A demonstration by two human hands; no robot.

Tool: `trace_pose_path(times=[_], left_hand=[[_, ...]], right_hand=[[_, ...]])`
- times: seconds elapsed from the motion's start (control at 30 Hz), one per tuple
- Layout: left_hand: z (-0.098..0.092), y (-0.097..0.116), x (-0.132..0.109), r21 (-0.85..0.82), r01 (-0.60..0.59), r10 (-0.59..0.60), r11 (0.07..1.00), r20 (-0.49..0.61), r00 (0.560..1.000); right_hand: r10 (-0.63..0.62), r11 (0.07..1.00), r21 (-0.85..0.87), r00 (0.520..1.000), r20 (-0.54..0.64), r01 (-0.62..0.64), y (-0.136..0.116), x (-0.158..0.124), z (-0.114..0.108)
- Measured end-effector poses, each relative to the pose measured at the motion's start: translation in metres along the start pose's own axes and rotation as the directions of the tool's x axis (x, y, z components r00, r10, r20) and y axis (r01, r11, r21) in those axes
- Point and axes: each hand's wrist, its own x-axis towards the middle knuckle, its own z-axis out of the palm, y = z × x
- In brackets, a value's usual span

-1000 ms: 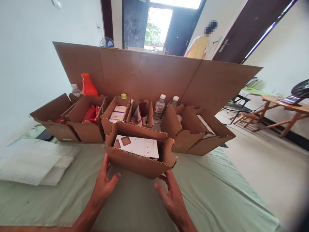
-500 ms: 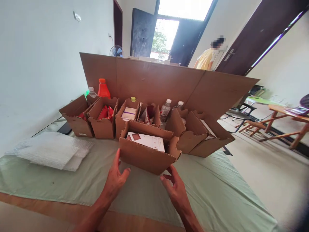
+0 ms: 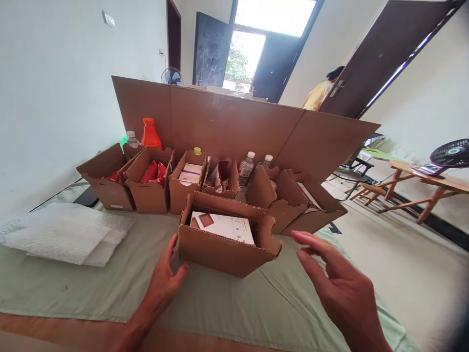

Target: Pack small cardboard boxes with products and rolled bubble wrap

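Note:
A small open cardboard box (image 3: 223, 252) sits on the green cloth (image 3: 238, 313) in front of me, with a white packet (image 3: 223, 227) lying inside. My left hand (image 3: 163, 283) is open, fingers spread, its fingertips touching the box's near left corner. Raised to the right of the box, my right hand (image 3: 335, 283) is open too, fingers stretched out, holding nothing.
Behind stand a row of open cardboard boxes (image 3: 146, 188) with red packets and white packets, several bottles (image 3: 245, 168), an orange bottle (image 3: 150, 134) and a tall cardboard sheet (image 3: 234, 122). Bubble wrap (image 3: 62, 232) lies left. A person (image 3: 322, 93) stands by the door; wooden table (image 3: 421, 183) and fan (image 3: 452, 154) right.
My right hand has left the box's right corner and lifted up toward the right. My left hand stays by the left corner. The view shifted slightly.

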Motion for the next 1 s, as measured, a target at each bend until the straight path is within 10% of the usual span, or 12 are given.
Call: trace_pose_path(times=[0.1,0.23,0.4,0.9,1.0], left_hand=[[0.011,-0.013,0.006,-0.022,-0.014,0.014,1.0,-0.012,1.0],[0.027,-0.035,0.004,0.019,-0.017,0.018,1.0,-0.07,0.997],[0.034,-0.047,-0.001,0.116,-0.051,0.067,0.992,-0.137,0.988],[0.034,-0.044,-0.001,0.159,-0.094,0.116,0.983,-0.132,0.985],[0.032,-0.039,0.0,0.12,-0.078,0.092,0.99,-0.114,0.989]], right_hand=[[-0.208,0.977,0.005,0.939,0.275,0.215,-0.024,0.043,0.01],[-0.27,0.931,-0.002,0.691,0.671,0.366,-0.034,0.087,0.05],[-0.206,0.869,-0.038,0.431,0.878,0.493,-0.045,0.104,0.086],[-0.198,0.875,-0.07,0.486,0.851,0.479,-0.043,0.1,0.108],[-0.253,0.897,-0.035,0.577,0.777,0.44,-0.046,0.108,0.085]])
